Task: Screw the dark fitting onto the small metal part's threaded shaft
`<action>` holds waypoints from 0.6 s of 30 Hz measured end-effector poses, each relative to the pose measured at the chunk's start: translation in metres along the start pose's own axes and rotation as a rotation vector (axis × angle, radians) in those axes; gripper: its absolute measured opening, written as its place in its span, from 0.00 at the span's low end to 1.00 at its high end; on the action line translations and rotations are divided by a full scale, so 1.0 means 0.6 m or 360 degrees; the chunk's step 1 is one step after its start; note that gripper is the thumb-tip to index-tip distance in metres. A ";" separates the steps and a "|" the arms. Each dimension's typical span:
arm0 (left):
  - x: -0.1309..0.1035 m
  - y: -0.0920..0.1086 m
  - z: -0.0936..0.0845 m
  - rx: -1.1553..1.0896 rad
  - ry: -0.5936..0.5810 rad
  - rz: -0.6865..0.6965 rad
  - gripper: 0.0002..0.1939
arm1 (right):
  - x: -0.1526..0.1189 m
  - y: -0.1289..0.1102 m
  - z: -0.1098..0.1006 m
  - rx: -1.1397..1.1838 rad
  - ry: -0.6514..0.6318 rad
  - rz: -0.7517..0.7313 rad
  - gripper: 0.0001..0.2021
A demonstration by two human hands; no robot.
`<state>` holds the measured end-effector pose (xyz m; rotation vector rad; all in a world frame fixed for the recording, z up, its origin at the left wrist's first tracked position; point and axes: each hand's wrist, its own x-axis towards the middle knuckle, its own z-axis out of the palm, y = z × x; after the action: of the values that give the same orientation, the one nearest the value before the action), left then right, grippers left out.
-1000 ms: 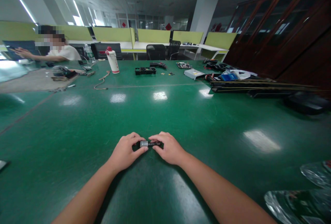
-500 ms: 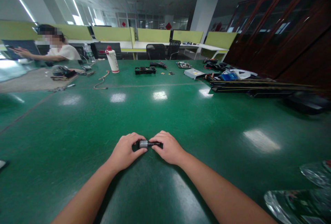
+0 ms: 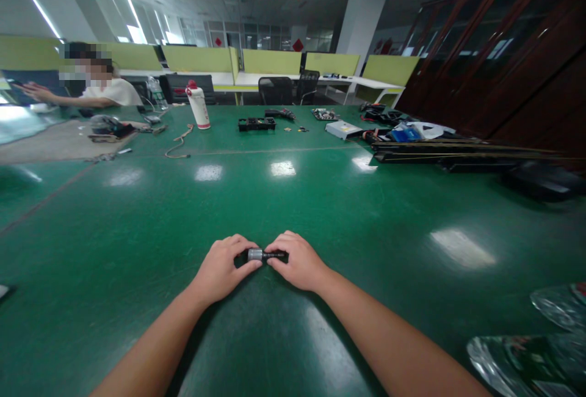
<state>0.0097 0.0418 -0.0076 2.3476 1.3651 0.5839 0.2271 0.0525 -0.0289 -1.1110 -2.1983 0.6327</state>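
Low in the middle of the view, my left hand (image 3: 227,269) pinches a small part with a grey cylindrical body (image 3: 255,254) between thumb and fingertips. A thin black stem (image 3: 273,255) sticks out of the body to the right, and my right hand (image 3: 296,261) has its thumb and fingers closed on it. The part lies level, just above or on the green tabletop (image 3: 284,207); I cannot tell which. My fingers hide the part's left end and some of the stem.
Clear plastic bottles (image 3: 522,363) stand at the lower right. Farther back are a white bottle (image 3: 198,107), a cord (image 3: 179,142), a black frame part (image 3: 256,124), a grey box (image 3: 342,130) and long black bars (image 3: 425,154). Someone in a white top (image 3: 114,94) sits at the far left.
Both hands keep their hold in nearly the same place. The small part sits a hair farther right. At the far left, the seated person's head has shifted slightly.
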 end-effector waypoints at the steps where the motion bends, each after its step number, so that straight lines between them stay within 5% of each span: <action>1: 0.000 0.000 0.000 0.0003 -0.0003 0.0000 0.11 | 0.000 0.000 0.000 0.0001 0.0003 0.0000 0.07; 18: 0.001 0.004 -0.002 0.0016 -0.0014 -0.0017 0.11 | 0.000 0.000 -0.003 0.0030 0.0027 -0.0002 0.07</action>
<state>0.0112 0.0412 -0.0054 2.3465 1.3794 0.5645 0.2283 0.0524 -0.0277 -1.1015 -2.1740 0.6404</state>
